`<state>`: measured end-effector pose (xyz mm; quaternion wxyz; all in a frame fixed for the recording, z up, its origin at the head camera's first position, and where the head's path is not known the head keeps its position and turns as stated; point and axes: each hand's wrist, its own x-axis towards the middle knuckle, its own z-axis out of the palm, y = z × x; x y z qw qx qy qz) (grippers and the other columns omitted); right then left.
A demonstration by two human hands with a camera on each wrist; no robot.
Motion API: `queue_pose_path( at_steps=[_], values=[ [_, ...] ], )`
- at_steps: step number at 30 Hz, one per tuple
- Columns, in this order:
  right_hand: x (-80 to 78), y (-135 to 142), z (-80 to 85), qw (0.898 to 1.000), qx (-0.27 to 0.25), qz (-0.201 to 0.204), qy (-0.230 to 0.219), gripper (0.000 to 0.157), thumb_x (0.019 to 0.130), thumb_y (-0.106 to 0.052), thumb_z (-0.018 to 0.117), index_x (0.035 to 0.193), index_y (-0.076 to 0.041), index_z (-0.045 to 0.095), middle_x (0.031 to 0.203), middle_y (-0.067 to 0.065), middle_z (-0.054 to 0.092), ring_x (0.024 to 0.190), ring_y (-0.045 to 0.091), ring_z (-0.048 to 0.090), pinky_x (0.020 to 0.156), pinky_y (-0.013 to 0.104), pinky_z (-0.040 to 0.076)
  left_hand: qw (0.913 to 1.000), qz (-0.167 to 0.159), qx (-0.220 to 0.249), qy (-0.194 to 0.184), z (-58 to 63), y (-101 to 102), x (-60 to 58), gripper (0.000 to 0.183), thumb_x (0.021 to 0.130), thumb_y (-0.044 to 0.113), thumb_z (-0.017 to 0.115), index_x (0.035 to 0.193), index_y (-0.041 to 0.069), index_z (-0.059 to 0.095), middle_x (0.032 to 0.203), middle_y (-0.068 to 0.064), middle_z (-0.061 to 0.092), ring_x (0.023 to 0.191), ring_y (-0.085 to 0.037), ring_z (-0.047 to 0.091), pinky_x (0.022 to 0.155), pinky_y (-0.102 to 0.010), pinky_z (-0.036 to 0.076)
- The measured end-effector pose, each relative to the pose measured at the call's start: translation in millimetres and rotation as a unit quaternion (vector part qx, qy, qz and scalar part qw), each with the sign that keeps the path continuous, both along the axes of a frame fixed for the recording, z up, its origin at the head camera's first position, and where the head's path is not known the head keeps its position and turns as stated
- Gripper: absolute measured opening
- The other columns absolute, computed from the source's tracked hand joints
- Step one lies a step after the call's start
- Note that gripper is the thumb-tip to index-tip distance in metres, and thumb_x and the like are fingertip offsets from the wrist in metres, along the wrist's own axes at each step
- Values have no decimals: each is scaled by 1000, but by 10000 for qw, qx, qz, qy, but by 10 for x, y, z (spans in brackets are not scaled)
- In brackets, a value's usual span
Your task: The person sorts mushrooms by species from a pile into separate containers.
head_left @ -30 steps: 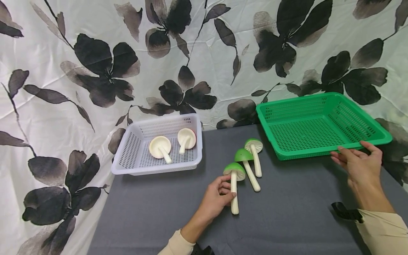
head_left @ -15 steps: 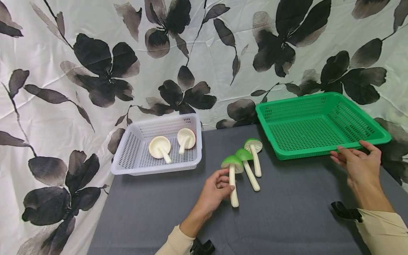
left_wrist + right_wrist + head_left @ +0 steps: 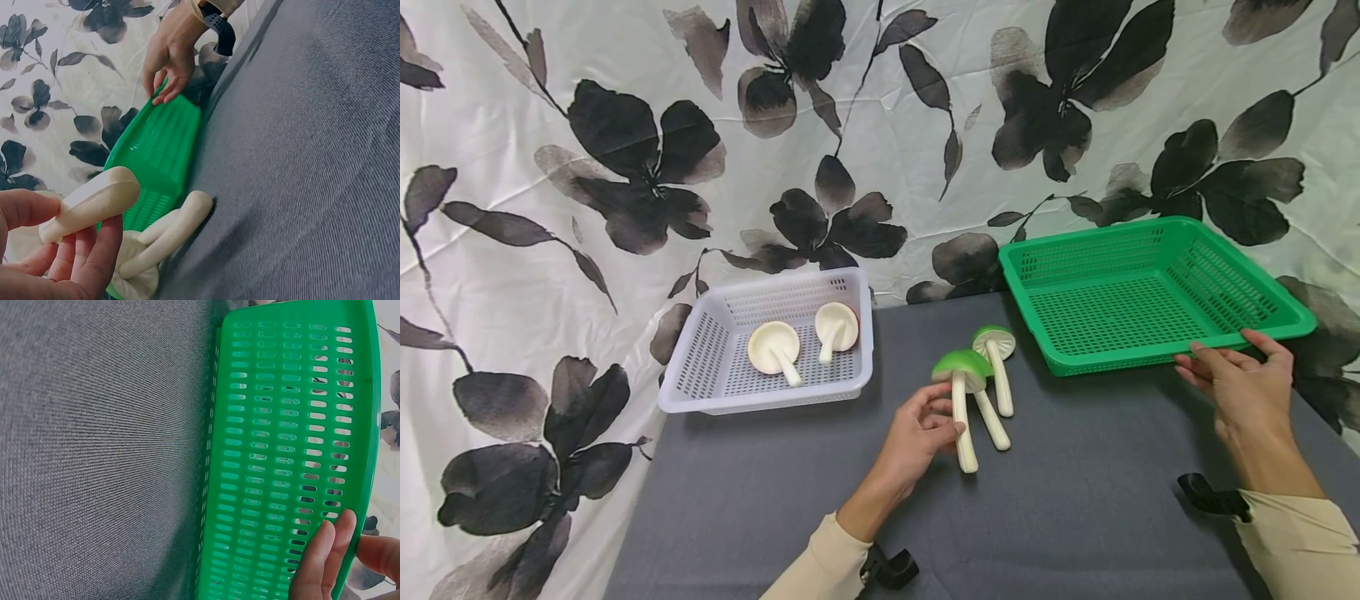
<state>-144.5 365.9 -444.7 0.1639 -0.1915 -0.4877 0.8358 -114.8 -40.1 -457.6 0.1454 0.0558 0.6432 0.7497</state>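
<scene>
My left hand [image 3: 908,443] pinches a green-capped toy mushroom [image 3: 962,407] by its pale stem, between thumb and fingers. In the left wrist view, the rounded end of that mushroom's stem [image 3: 103,197] points away from the hand, above the cloth. Just behind it in the head view lies a second green-capped mushroom [image 3: 995,423], partly covered by the held one's cap. A third mushroom [image 3: 1003,385] lies beside that, farther back. My right hand [image 3: 1251,398] grips the near rim of the green basket [image 3: 1120,361], thumb outside the rim and fingers against the perforated wall [image 3: 256,444].
A white perforated basket [image 3: 775,402] stands at the back left. Inside it are two short mushrooms, one on the left [image 3: 772,343] and one on the right [image 3: 841,327], undersides up. Grey cloth [image 3: 1060,517] covers the table, and a floral curtain [image 3: 925,167] hangs behind.
The held mushroom has risen away from the cloth, then shifted right so its cap overlaps the second mushroom. The left hand moved with it. My right hand stays at the green basket's rim.
</scene>
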Motion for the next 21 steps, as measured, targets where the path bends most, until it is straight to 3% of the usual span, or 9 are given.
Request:
queue_pose_path(
  at_steps=[21],
  values=[
    [-2,-6,4,10000,16,-49,49,72,86,4,76,130,-30,31,84,4,71,65,21,75,59,32,61,9987,-150,405,255,83,360,-213,57,88,-4,71,140,17,58,112,-6,64,88,-14,68,67,-29,60]
  ],
)
